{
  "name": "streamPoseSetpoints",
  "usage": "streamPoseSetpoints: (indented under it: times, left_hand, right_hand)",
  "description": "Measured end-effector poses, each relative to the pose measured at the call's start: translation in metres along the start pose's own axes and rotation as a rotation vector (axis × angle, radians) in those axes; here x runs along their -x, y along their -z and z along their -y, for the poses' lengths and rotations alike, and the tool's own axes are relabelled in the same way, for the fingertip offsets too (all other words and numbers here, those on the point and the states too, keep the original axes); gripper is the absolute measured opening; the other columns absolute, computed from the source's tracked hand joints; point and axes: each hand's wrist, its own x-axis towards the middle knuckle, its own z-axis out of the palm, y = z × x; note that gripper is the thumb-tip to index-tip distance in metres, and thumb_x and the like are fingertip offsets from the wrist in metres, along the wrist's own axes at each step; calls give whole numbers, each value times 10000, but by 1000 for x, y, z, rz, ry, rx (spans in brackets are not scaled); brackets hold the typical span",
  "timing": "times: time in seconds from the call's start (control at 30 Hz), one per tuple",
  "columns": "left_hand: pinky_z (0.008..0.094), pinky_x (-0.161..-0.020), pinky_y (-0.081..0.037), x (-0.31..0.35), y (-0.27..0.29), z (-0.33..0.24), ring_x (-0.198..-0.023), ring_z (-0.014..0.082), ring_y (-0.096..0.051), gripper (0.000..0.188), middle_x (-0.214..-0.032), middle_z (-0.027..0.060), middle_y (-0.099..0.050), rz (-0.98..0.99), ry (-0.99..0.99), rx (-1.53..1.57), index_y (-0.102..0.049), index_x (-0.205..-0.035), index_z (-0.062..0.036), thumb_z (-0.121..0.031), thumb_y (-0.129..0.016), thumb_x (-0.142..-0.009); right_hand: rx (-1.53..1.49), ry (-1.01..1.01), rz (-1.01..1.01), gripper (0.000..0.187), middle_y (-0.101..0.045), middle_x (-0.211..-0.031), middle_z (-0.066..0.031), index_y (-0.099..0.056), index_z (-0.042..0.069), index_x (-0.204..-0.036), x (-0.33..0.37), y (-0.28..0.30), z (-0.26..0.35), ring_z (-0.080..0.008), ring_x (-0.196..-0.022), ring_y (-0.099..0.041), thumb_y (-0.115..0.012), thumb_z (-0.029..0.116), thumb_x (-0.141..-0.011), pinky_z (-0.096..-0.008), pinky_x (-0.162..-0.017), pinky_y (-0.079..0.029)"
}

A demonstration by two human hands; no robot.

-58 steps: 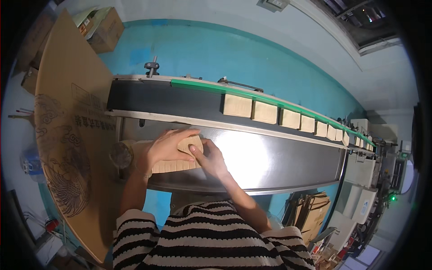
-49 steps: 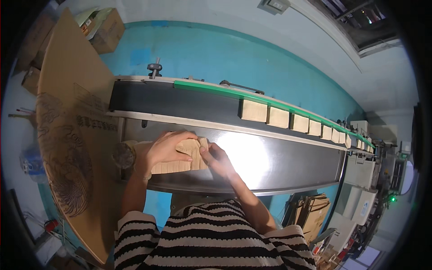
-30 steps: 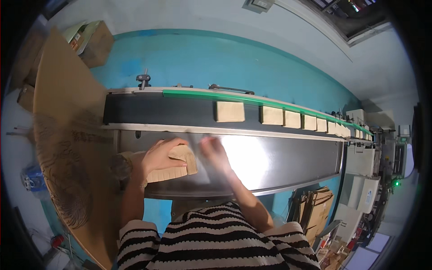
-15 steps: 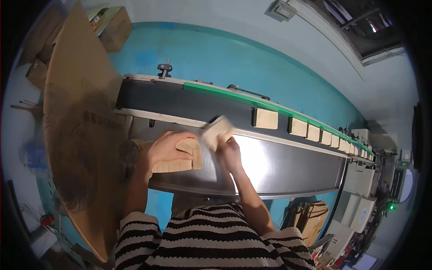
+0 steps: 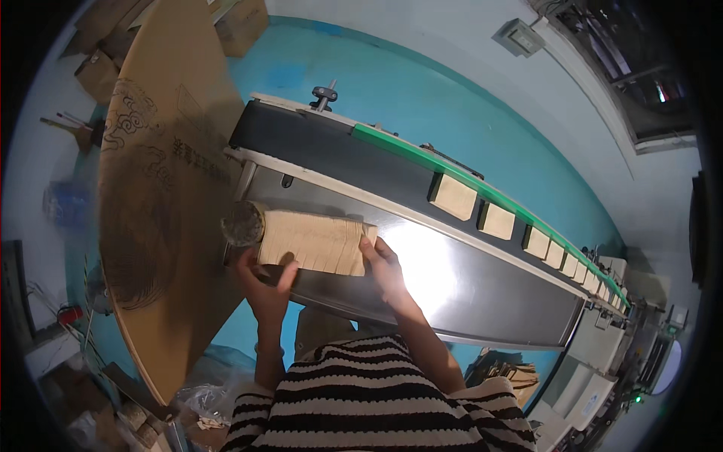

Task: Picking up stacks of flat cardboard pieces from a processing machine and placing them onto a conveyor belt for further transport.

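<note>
A row of thin tan folded-paper pieces (image 5: 312,241) stands pressed together on the metal table (image 5: 482,290). At the row's right end, my right hand (image 5: 389,273) is closed with thumb and fingers on the last pieces. My left hand (image 5: 267,294) is open at the row's near left corner, thumb and fingers spread; the thumb is at the near edge. Against the row's left end sits a round grey-topped block (image 5: 243,224).
Beyond the table runs a black conveyor belt (image 5: 331,147) with a green guide rail (image 5: 407,153). Several tan blocks (image 5: 454,197) lie spaced along it toward the right. A large cardboard sheet (image 5: 169,203) stands at the left. Flattened cardboard (image 5: 504,374) lies below the table.
The single block that my right hand held over the belt's edge is out of that hand, which is now at the row. My left hand has let go of a rounded bundle and opened.
</note>
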Motion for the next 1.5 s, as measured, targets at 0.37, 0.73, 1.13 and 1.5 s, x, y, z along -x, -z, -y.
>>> streamPoseSetpoints:
  times: [0.37, 0.73, 1.13, 1.5]
  left_hand:
    - [607, -1003, -287, 22, -87, -68, -1334, 482, -305, 1062, -1532, 307, -188, 187, -381, -647, -392, -1449, -227, -543, -869, -554]
    - [580, -1047, -235, 37, -141, -91, -1364, 448, -279, 999, -1556, 276, -155, 266, -431, -497, -415, -1466, -217, -517, -862, -624]
    - [597, -1062, -210, 18, -113, -75, -1378, 465, -244, 1061, -1544, 308, -136, 261, -434, -545, -333, -1499, -224, -417, -874, -607]
    - [578, -1031, -258, 26, -122, -87, -1381, 449, -279, 968, -1554, 284, -163, 345, -409, -457, -411, -1484, -251, -422, -867, -648]
  right_hand:
    - [840, 326, 0, 380, -685, -972, -105, -602, -50, -1191, -28, 55, 46, -142, -829, -622, -681, 195, -910, -285, -744, -499]
    - [693, 349, -172, 508, -689, -987, -112, -629, -11, -1166, -21, 66, 71, -155, -884, -634, -668, 441, -938, -289, -754, -495]
    - [930, 502, 106, 330, -691, -989, -86, -596, -9, -1206, -36, 67, 48, -133, -849, -638, -636, 217, -970, -288, -732, -512]
    - [406, 398, -95, 533, -650, -854, -69, -624, -29, -1118, -24, 47, 48, -147, -752, -575, -695, 457, -912, -299, -674, -482]
